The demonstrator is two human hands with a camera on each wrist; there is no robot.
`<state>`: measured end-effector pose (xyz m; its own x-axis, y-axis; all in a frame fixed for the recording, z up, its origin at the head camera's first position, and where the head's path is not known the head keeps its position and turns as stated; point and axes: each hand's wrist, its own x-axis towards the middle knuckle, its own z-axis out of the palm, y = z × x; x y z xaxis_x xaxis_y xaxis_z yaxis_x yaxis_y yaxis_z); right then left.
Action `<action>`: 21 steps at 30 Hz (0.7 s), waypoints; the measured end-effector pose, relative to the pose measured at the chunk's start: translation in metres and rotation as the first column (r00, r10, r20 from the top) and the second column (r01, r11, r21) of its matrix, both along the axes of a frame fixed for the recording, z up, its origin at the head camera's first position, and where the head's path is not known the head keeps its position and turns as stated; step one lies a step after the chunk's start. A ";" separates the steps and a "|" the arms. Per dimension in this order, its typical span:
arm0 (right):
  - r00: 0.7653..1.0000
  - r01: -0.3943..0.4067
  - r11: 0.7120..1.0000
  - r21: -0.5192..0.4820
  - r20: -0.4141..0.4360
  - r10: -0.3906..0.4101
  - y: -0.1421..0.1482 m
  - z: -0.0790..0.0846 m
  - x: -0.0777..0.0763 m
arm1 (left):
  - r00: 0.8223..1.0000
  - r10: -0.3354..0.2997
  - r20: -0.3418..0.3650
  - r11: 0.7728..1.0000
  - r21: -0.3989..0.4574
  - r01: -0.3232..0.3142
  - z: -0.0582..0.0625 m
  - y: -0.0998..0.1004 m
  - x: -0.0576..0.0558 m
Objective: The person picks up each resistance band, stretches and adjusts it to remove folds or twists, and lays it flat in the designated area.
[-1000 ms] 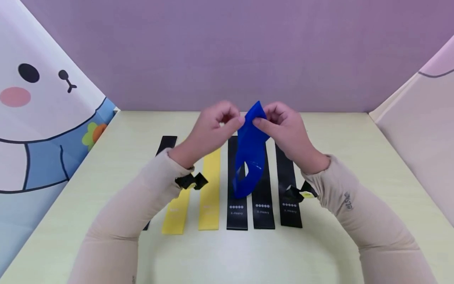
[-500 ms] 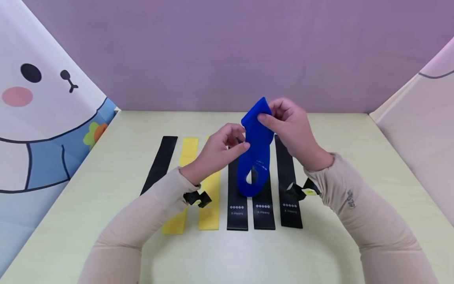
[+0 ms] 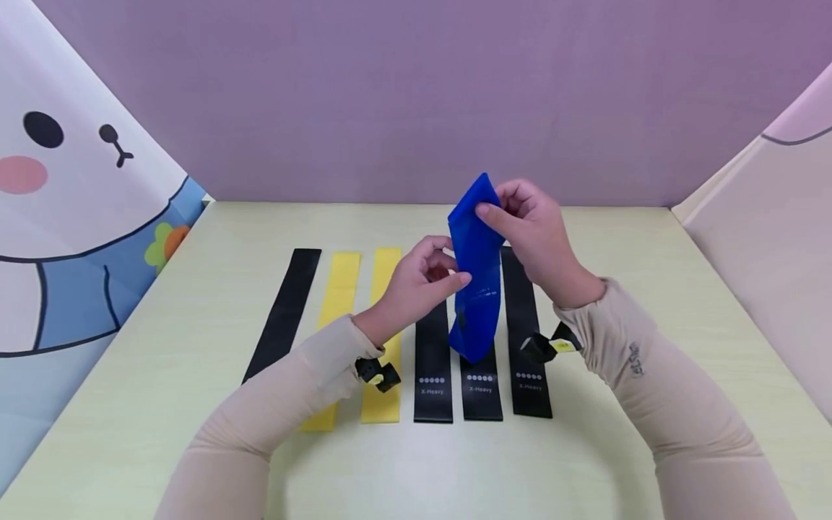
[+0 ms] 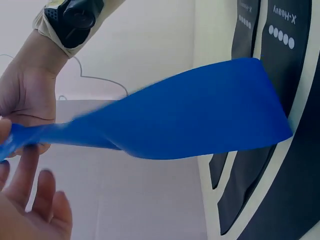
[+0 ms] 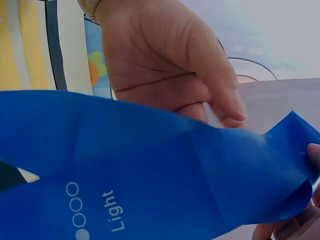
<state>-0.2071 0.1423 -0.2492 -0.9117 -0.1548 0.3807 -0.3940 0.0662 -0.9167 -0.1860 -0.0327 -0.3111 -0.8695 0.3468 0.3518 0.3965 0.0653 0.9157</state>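
A blue resistance band (image 3: pixel 477 267), a flat loop printed "Light" in the right wrist view, hangs above the table. My right hand (image 3: pixel 536 235) pinches its upper end, thumb in front and fingers behind; its fingertips (image 5: pixel 314 155) show at the right edge of the right wrist view. Lower down, my left hand (image 3: pixel 425 278) is at the band's left edge, its thumb overlapping the band and its other fingers loosely bent. Those fingers (image 4: pixel 47 195) are spread apart in the left wrist view. Below the blue loop lies a black X-Heavy band (image 3: pixel 481 390), partly hidden by it.
Flat on the pale table (image 3: pixel 416 469) lie two yellow bands (image 3: pixel 380 401), further black bands (image 3: pixel 432 390) to their right and another black band (image 3: pixel 282 318) at the left. A purple backdrop (image 3: pixel 416 101) rises behind; cartoon-printed cloth (image 3: pixel 78 224) stands at the left.
My left hand has moved from the band's top down along its left edge. My right hand has risen slightly and moved right, keeping the upper end. The band's lower loop has turned and narrowed.
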 end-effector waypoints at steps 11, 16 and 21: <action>0.992 0.077 0.987 0.140 -0.114 -0.061 -0.002 -0.002 0.000 | 0.959 0.156 -0.236 0.984 0.119 -0.131 0.008 0.000 0.001; 0.975 -0.120 0.985 0.122 0.202 0.094 0.002 0.001 0.001 | 0.987 0.042 -0.154 0.984 0.178 -0.014 0.014 -0.003 0.004; 0.808 -0.354 0.921 -0.160 0.443 0.388 0.005 -0.003 0.000 | 0.990 -0.076 -0.117 0.986 0.140 0.092 0.014 -0.002 0.010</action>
<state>-0.2073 0.1473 -0.2521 -0.8611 -0.5065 -0.0436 0.0893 -0.0663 -0.9938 -0.1761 -0.0342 -0.2975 -0.7922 0.3552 0.4963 0.4947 -0.1026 0.8630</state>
